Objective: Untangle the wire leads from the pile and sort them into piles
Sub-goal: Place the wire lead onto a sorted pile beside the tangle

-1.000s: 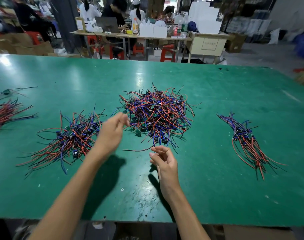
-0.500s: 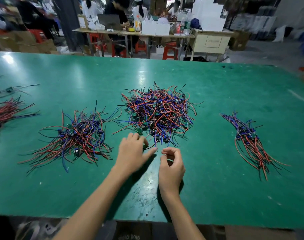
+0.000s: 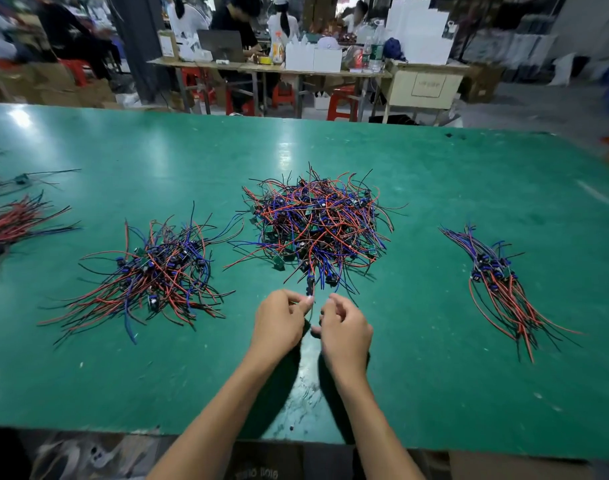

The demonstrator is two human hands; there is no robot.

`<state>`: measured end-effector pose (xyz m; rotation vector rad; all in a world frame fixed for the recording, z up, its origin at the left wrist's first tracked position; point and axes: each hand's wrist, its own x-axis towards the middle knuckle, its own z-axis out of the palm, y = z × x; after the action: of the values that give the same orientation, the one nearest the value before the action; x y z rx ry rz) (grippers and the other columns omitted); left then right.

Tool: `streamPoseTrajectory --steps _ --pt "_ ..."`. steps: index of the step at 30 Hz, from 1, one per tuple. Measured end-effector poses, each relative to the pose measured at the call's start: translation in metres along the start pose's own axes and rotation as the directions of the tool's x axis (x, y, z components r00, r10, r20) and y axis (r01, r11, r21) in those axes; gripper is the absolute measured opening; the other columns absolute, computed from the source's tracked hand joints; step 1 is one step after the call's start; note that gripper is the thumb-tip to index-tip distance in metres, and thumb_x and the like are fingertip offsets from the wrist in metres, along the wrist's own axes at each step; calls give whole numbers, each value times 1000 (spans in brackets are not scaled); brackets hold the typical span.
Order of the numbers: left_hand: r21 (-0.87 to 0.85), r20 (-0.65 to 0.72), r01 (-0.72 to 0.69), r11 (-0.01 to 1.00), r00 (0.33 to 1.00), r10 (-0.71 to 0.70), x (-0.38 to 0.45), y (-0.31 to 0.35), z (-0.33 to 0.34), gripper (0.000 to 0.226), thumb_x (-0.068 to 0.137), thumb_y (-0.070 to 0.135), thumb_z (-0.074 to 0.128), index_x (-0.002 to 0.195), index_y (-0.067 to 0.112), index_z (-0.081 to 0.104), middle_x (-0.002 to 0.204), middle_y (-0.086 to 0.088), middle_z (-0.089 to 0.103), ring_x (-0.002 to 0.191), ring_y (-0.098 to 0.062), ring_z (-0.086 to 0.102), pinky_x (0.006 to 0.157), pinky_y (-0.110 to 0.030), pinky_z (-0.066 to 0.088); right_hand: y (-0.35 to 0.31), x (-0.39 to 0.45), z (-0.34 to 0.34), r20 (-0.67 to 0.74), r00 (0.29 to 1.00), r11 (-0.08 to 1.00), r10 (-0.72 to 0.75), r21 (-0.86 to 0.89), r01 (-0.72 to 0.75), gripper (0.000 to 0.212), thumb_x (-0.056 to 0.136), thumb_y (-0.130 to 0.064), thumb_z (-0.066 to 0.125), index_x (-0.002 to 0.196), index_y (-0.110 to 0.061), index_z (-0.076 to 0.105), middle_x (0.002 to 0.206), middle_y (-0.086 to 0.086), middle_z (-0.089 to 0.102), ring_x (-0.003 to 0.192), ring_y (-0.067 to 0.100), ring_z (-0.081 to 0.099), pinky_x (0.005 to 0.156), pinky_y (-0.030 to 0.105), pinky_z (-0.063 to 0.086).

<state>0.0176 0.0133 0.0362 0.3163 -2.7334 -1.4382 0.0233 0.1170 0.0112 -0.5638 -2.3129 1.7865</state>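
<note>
A tangled pile of red, blue and black wire leads (image 3: 317, 226) lies in the middle of the green table (image 3: 452, 382). A looser sorted pile (image 3: 157, 271) sits to its left and a slim sorted bundle (image 3: 497, 282) to its right. My left hand (image 3: 279, 322) pinches one wire lead (image 3: 310, 284) that trails out of the tangled pile's near edge. My right hand (image 3: 346, 332) is close beside it with curled fingers, and the lead's thin black wire runs down to its fingertips.
More red and black leads (image 3: 8, 223) lie at the table's far left edge. The table's near edge runs just below my forearms. Beyond the far edge are workbenches (image 3: 296, 69), red stools and seated people.
My left hand came back from the tangled pile's left side to its near edge, beside my right hand. Both hands now pinch a lead at the pile's front.
</note>
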Motion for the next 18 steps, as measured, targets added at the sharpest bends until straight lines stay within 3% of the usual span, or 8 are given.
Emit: streamPoseTrajectory --steps 2,4,6,8,11,14,16,18 --pt "-149 100 58 987 994 -43 -2 3 -1 11 96 31 68 98 21 73 69 -5 70 62 -15 64 58 -23 48 -7 13 -9 152 982 983 113 124 -133 29 98 -33 58 83 -12 72 79 4 74 56 17 67 66 40 61" --pt "-168 188 47 985 982 -15 -5 6 0 4 92 26 73 96 24 74 54 5 63 48 -9 54 45 -16 39 -18 23 -20 337 930 952 149 207 -227 29 97 -35 64 83 -11 71 81 4 76 59 19 66 56 33 58" --pt "-125 230 25 992 973 4 -8 9 3 6 88 24 78 91 21 74 48 10 61 43 -5 53 44 -14 38 -24 27 -26 454 881 928 136 254 -274 17 93 -27 72 98 -11 73 78 2 75 60 18 69 51 25 54" --pt "-135 231 48 990 973 -15 -9 9 3 15 83 23 81 87 14 70 48 7 63 42 -4 54 49 -16 42 -24 25 -26 478 872 920 107 284 -268 28 91 -15 74 118 -8 68 77 1 76 61 14 71 52 22 53" --pt "-218 274 122 968 960 -59 -10 6 -2 30 75 23 88 85 12 62 54 1 68 52 -17 61 63 -30 50 -19 19 -27 480 877 924 -8 338 -176 24 95 -9 69 117 -15 63 86 2 79 68 13 74 56 23 55" --pt "-298 365 205 932 927 -87 -9 3 -11 35 83 17 83 105 5 57 60 1 70 61 -22 65 65 -31 54 -14 12 -32 489 865 900 -110 418 -122 16 96 -8 67 110 -17 66 93 6 79 74 16 75 60 24 58" --pt "-367 422 232 901 905 -61 -8 1 -17 26 96 14 68 119 5 58 82 -4 74 70 -15 70 71 -27 57 -8 9 -39 454 883 872 -121 474 -124 16 94 -10 68 110 -13 69 93 6 79 72 10 72 64 21 56" --pt "-445 429 184 876 903 28 -9 2 -21 24 104 19 54 126 13 62 110 -5 74 90 -14 72 83 -31 56 -4 8 -46 437 892 817 -112 552 -168 16 91 -15 69 106 -11 72 88 7 78 69 5 68 66 16 53"
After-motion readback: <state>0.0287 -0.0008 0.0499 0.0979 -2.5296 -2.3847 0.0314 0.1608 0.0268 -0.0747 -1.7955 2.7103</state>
